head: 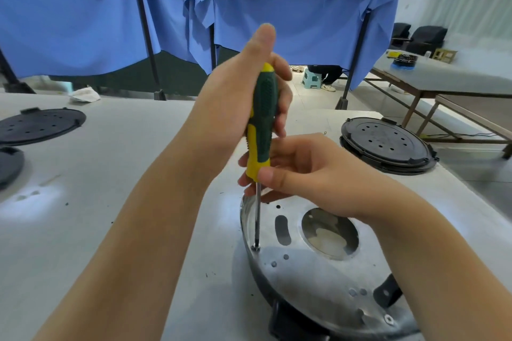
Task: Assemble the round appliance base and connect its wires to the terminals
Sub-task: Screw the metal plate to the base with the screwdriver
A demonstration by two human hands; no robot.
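Observation:
A round shiny metal base (318, 271) with a large centre hole lies at the lower right of the table. A green and yellow screwdriver (263, 116) stands upright over it, its tip on a screw (255, 248) near the base's left rim. My left hand (235, 96) grips the upper handle, thumb pointing up. My right hand (302, 171) pinches the yellow lower end of the handle just above the shaft. No wires or terminals show.
A black round perforated cover (388, 143) sits at the right of the grey table (110, 202). Two more black covers (38, 125) lie at the left edge. Blue cloth (249, 8) hangs on frames behind. Another bench (443, 77) stands at the far right.

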